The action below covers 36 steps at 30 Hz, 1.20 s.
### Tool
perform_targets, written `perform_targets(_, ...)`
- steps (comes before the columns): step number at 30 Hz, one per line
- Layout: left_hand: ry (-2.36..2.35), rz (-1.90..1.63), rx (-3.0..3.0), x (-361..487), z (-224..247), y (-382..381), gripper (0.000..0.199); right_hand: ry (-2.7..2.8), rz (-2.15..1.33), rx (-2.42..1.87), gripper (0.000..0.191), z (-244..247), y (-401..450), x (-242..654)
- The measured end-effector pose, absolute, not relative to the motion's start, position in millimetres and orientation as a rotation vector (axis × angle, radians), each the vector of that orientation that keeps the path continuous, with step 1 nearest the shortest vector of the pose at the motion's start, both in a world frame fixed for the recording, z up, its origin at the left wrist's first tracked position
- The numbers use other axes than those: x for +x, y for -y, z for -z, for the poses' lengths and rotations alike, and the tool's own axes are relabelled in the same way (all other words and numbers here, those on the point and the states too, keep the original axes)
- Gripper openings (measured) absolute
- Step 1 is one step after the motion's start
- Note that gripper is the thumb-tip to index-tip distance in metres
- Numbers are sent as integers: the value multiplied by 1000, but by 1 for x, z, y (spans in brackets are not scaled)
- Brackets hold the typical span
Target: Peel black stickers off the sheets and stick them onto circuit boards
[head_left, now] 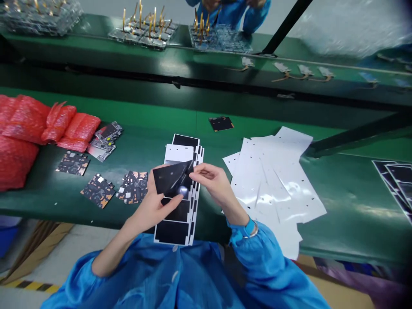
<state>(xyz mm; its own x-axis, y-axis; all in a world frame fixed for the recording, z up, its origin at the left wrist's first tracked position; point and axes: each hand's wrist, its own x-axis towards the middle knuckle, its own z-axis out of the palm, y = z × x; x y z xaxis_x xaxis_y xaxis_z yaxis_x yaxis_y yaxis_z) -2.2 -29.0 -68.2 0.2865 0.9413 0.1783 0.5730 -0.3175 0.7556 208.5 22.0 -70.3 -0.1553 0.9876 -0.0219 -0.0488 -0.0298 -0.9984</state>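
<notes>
My left hand (154, 208) holds a black rectangular piece (167, 178) by its left and lower edges, thumb in front. At the piece's upper right corner, the fingers of my right hand (210, 178) pinch a dark, glossy film that lifts off its face. Both hands are above a stack of white-bordered sheets with black rectangles (172, 232), in front of my body. A white sheet part (179, 153) shows just behind the held piece. Left of my left hand are circuit boards (132, 187) with copper-coloured patches.
White sheets (270, 180) lie spread at the right. Red bubble-wrap bundles (24, 122) are at the left, near more boards (98, 190). One black board (221, 123) lies farther back. A raised shelf (180, 64) carries trays (144, 32); a person in blue (231, 15) is beyond it.
</notes>
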Motion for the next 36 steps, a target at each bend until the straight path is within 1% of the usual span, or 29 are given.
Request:
perform_targets(2,-1363,-725,2187,-10,66,31,38,1377,-1306,-1114,24,67,-17,207)
perform_targets(3,-1434,-649,2264,-16,67,32,40,1463,-1221,-1119,20,64,-14,207)
perform_targets(4,-1568,-560,2315,-22,70,33,43,1565,-1088,-1127,17,60,-11,208)
perform_targets(6,-1921,-341,2332,-38,79,37,57,1746,-722,-1150,11,54,-6,214)
perform_targets(8,-2158,-218,2289,-54,92,41,70,1850,-391,-1177,7,49,-2,223)
perform_targets(9,-2167,-224,2293,-61,98,43,71,1876,-280,-1187,6,47,-1,227)
perform_targets(12,-1934,-381,2377,-77,113,50,58,1888,-144,-1199,8,45,1,237)
perform_targets(14,-1897,-468,2359,-84,117,53,56,1851,-147,-1194,11,44,3,240)
perform_targets(16,-1991,-478,2276,-89,117,56,55,1771,-235,-1212,12,43,5,242)
perform_targets(18,-2057,-471,2201,-92,112,56,53,1636,-406,-1248,10,42,8,244)
perform_targets(20,-2031,-548,2161,-91,102,55,59,1477,-611,-1267,9,40,11,245)
perform_targets(23,-1848,-785,2164,-79,74,49,73,1315,-891,-1203,14,32,14,242)
perform_targets(26,-1530,-963,2245,-55,40,38,80,1292,-1076,-1094,20,17,17,230)
perform_targets(28,-1287,-1034,2283,-38,20,29,82,1327,-1103,-1041,20,7,18,221)
perform_targets(30,-1120,-1088,2265,-25,6,21,86,1373,-1081,-996,16,-1,20,214)
perform_targets(33,-1030,-1164,2189,-15,-5,15,94,1423,-1016,-973,12,-9,24,213)
perform_targets(36,-978,-1191,2060,-14,-7,14,100,1432,-957,-1028,16,-11,30,220)
